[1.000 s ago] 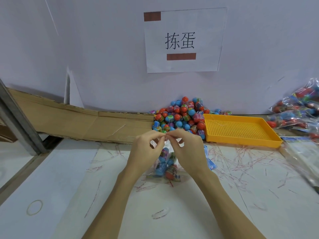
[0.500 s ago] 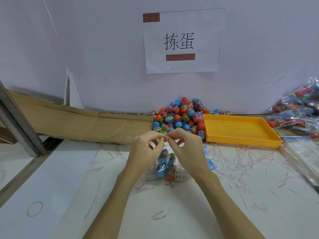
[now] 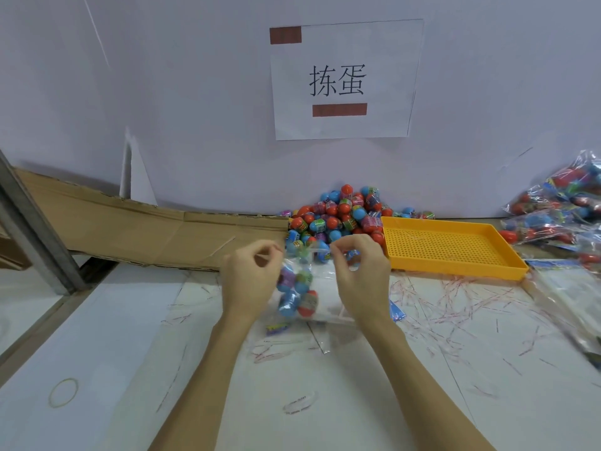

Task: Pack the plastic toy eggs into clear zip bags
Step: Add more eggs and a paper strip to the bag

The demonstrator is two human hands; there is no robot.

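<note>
A clear zip bag (image 3: 320,288) holding several blue and red toy eggs stands on the white table between my hands. My left hand (image 3: 250,281) pinches the bag's top edge at its left end. My right hand (image 3: 361,281) pinches the same top edge at its right end. The two hands are spread apart along the bag's mouth. Behind them, against the wall, lies a pile of loose toy eggs (image 3: 341,216) in red, blue and patterned wraps.
An orange perforated tray (image 3: 455,252) sits right of the pile. Filled bags (image 3: 559,206) are heaped at the far right. Flattened cardboard (image 3: 146,229) lies at the left back. Thin red-white strips (image 3: 455,297) litter the table. A rubber band (image 3: 63,392) lies near left.
My hands, pinched close together at the middle of the bag's top before, have slid apart to its two ends.
</note>
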